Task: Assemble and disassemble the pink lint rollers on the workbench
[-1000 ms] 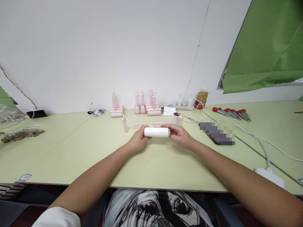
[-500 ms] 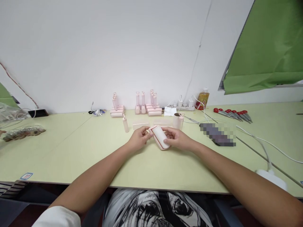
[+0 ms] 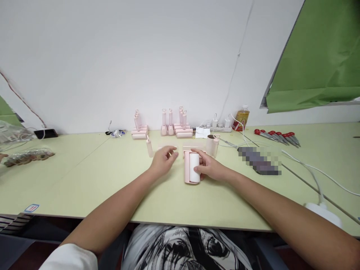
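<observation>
My right hand point(image 3: 211, 165) grips a pink lint roller head point(image 3: 187, 167) from its right side, with the thumb on the white roll point(image 3: 194, 167) in it. The head stands on end, roughly upright. To its left, apart from it, my left hand point(image 3: 163, 161) holds nothing, fingers bent and thumb spread away from them. A loose pink handle point(image 3: 149, 147) stands behind my left hand. Beyond my right hand are another pink handle point(image 3: 215, 146) and a paper roll core point(image 3: 210, 141). Pale clear covers point(image 3: 194, 144) lie behind the roller head, partly hidden by the hands.
Several pink lint rollers point(image 3: 140, 132) stand along the wall. A drink bottle point(image 3: 241, 118) and power strip point(image 3: 221, 128) are at the back right. Red-topped tools point(image 3: 277, 136), a blurred-out dark object point(image 3: 258, 160) and white cables lie to the right. A bubble-wrapped bundle point(image 3: 29, 156) lies left.
My left hand has let go of the roller head and moved slightly left. The head has turned from slanted to upright in my right hand, and its pink side now faces left.
</observation>
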Demonstrator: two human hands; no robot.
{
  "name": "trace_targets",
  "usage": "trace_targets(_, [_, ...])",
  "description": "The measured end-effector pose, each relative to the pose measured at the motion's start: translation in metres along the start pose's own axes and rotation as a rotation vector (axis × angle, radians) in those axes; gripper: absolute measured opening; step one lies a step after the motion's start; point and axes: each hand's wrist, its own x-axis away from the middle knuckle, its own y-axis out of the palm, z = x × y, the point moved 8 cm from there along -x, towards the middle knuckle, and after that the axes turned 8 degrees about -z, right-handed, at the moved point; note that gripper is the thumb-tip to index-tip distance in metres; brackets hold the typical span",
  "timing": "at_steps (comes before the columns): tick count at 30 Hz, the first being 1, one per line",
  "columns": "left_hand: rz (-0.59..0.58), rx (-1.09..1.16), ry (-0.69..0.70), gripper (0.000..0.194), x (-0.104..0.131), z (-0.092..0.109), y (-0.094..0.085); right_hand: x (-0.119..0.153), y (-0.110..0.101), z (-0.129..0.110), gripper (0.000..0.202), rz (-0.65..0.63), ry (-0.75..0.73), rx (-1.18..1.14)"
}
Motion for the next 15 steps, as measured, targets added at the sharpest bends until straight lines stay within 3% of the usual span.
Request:
trace_targets(3, [0.385, -0.289, 0.092, 0.032, -0.002, 0.005, -0.055, 0.0, -0.001, 0.0, 0.084, 0.002, 0.009, 0.001])
trace_targets(5, [0.553, -0.424, 0.091, 0.038, -0.003, -0.002, -0.082, 0.0, -0.001, 0.001, 0.083, 0.003, 0.008, 0.0])
trace_targets(8, [0.501, -0.537, -0.018, 0.051, -0.014, -0.03, -0.093, -0.001, -0.001, 0.002, 0.082, 0.002, 0.007, -0.001])
trace_targets(11, [0.319, -0.514, -0.123, 0.057, -0.024, -0.058, -0.081, -0.001, -0.001, 0.002, 0.081, -0.004, 0.006, 0.014])
trace_targets(15, [0.152, -0.415, -0.271, 0.043, -0.027, -0.077, -0.066, 0.0, -0.001, 0.001, 0.08, -0.005, 0.002, 0.033])
